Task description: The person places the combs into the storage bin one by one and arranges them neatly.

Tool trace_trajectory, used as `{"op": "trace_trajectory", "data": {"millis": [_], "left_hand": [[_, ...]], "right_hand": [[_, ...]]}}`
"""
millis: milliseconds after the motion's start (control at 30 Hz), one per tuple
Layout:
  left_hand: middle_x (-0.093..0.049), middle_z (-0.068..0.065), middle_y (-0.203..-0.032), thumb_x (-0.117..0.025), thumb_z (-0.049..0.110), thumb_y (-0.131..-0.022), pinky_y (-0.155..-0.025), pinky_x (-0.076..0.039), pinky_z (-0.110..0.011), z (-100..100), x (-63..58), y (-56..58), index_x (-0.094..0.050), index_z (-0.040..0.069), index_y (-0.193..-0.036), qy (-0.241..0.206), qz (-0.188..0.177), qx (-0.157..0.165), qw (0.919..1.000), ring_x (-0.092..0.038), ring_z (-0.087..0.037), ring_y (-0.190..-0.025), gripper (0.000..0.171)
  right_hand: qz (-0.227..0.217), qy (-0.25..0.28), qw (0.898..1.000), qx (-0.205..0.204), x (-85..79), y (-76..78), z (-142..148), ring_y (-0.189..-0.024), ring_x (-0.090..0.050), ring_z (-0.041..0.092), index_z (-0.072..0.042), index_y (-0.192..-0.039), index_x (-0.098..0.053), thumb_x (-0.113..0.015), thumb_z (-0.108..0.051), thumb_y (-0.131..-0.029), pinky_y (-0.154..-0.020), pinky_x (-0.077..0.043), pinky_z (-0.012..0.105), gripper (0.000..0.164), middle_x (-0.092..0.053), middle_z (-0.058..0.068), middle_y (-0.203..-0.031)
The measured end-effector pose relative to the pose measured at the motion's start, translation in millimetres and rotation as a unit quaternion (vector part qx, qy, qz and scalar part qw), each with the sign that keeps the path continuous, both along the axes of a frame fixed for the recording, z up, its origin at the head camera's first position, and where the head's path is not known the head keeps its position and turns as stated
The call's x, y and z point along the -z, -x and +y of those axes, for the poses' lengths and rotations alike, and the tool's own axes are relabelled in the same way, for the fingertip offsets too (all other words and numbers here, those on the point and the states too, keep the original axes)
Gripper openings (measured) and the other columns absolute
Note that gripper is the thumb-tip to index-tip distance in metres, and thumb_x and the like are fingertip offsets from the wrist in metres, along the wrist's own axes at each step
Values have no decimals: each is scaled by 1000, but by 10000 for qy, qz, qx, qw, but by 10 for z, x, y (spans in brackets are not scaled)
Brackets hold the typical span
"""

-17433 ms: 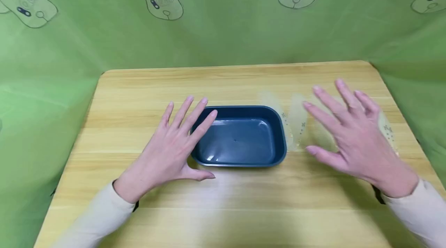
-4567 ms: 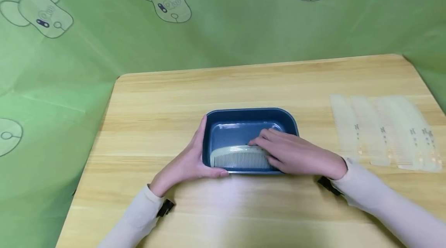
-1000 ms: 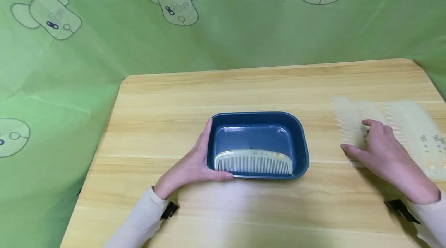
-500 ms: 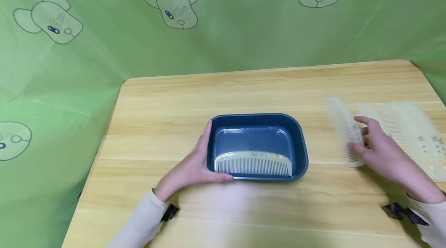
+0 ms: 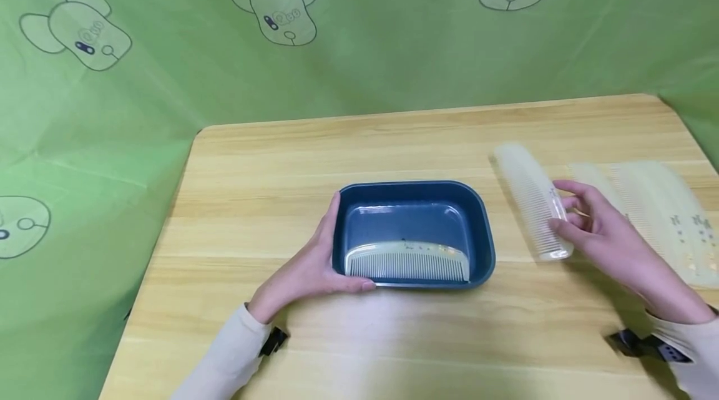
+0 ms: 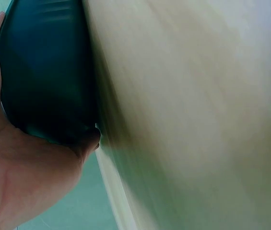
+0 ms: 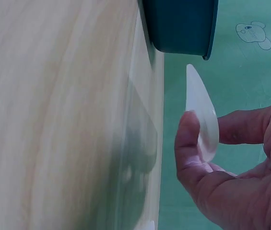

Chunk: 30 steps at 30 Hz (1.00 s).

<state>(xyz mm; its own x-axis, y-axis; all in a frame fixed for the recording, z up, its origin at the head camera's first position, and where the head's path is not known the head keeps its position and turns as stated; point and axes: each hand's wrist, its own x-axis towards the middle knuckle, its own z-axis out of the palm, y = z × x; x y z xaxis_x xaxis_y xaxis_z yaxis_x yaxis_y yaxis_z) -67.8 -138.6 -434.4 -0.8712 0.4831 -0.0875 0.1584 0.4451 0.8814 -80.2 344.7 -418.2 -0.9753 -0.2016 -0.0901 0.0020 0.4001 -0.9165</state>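
Observation:
A pale, translucent comb (image 5: 532, 203) is pinched between the thumb and fingers of my right hand (image 5: 609, 241), tilted above the table to the right of a dark blue plastic box (image 5: 404, 222). The right wrist view catches this comb (image 7: 203, 112) nearly edge-on, raised off the tabletop. My left hand (image 5: 306, 269) grips the box's left end, thumb along the front wall and fingers along the left side; the left wrist view has that hand (image 6: 25, 172) wrapped round the box end. Inside the box, a second comb (image 5: 407, 263) stands along the front wall, teeth down.
Several more pale combs (image 5: 657, 213) lie overlapping on the wooden table (image 5: 348, 150), right of my right hand. A green curtain (image 5: 382, 63) with mouse drawings hangs behind the table and at its sides.
My right hand has picked the leftmost comb off the row and carried it left, tilting it. Earlier, that hand was placing another comb in the box. My left hand stays on the box.

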Motion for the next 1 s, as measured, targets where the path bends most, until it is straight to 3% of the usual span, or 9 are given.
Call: {"op": "trace_trajectory", "data": {"millis": [133, 267, 500, 767, 900, 1000], "left_hand": [[5, 3, -181, -102, 41, -76, -127, -25, -56, -9, -2, -10, 16, 30, -174, 27, -48, -12, 10000, -10, -23, -164, 154], [4, 2, -181, -102, 40, -77, -127, -26, -56, -38, 1, -31, 16, 28, -174, 72, -68, -21, 9999, -11, -24, -164, 154], [5, 1, -181, -102, 39, -76, -126, -25, -57, -33, 5, -1, 16, 26, -175, 48, -7, -14, 10000, -10, -24, -164, 154], [3, 0, -181, -103, 39, -75, -126, -25, -57, -4, 9, 12, 19, 37, -172, -1, -41, -7, 10000, -11, -24, -164, 155], [2, 1, -181, -103, 38, -75, -126, -26, -58, 4, 7, 16, 18, 37, -173, -44, -11, -27, 10000, -13, -25, -164, 155], [2, 1, -181, -103, 38, -75, -126, -25, -58, 7, 7, 20, 18, 37, -173, -46, -5, -7, 10000, -12, -24, -164, 155]], "right_hand": [[95, 723, 9973, 112, 4, -17, -41, -96, -72, 7, -23, -155, -42, -56, 16, -105, -72, -61, 24, 65, -64, -2, -120], [147, 1164, 9928, 233, -1, -42, -130, -94, -71, 8, -26, -152, -48, -57, 18, -104, -72, -60, 21, 66, -65, 0, -118], [324, 991, 9942, 271, -79, -48, -232, -97, -68, 6, -22, -156, -51, -61, 13, -105, -72, -54, 16, 63, -65, 0, -118], [279, 1172, 9926, -168, -117, -62, -350, -101, -69, 10, -14, -159, -51, -61, 12, -106, -78, -56, 18, 59, -67, 4, -118], [241, 1064, 9930, -450, -122, -44, -406, -101, -68, 11, -13, -160, -51, -61, 11, -107, -79, -57, 19, 59, -65, 6, -119], [316, 692, 9958, -519, -130, -46, -452, -101, -68, 11, -15, -161, -51, -62, 8, -107, -79, -57, 20, 59, -66, 5, -120]]}}
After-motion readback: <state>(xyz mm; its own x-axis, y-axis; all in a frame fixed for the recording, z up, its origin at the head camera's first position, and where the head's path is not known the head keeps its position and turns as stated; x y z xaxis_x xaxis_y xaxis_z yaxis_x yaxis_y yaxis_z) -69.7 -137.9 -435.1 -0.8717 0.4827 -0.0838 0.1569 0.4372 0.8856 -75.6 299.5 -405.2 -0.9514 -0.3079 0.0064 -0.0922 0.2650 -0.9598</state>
